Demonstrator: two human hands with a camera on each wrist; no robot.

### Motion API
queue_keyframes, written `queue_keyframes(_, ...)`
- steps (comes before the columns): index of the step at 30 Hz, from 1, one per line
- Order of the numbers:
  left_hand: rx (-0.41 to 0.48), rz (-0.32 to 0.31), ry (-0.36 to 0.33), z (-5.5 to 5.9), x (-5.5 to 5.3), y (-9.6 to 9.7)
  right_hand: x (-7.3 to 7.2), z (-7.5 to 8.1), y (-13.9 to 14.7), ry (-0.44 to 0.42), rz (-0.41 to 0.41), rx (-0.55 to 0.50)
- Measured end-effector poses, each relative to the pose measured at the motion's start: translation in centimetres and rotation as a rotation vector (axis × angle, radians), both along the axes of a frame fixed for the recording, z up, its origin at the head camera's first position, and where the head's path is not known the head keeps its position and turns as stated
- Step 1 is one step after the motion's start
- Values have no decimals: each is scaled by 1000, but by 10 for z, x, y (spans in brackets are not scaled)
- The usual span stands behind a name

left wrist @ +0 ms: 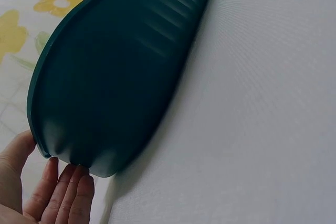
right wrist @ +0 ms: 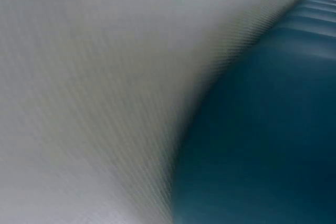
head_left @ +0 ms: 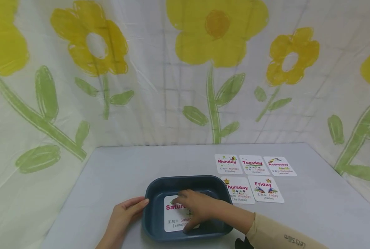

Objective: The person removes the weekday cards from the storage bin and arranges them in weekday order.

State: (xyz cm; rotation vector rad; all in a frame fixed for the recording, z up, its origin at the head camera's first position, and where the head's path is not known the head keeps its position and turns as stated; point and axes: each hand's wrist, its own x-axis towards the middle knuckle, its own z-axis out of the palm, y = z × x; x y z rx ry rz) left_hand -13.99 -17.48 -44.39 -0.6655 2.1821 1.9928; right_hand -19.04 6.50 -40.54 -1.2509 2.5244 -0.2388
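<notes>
Left hand (head_left: 127, 212): grip pinching the left end of a dark blue-green, rounded rectangular tub (head_left: 154, 214) on the pale table (head_left: 110, 183). White square Saturday card (head_left: 173, 217) lies inside. Right hand (head_left: 200, 208) over it, thumb and fingers spread; cannot tell whether clamped. Five white weekday cards (head_left: 254, 165), Monday–Friday, near tub's right.

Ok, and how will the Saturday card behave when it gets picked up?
The Saturday card is probably fairly stiff, since it shows no curl or sag. It's likely light for its size, as it looks thin. It may be awkward to get a fingertip under, because it seems to lie flat inside the tray, with walls all around.
</notes>
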Motion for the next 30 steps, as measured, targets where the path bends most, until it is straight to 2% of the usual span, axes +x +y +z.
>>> queue_keyframes(13,-24,-10,-4,1,-1,0,-3,0,0,58,45,-19)
queue_keyframes(30,4,-12,24,-3,-1,-1,-1,25,7,43,59,-25)
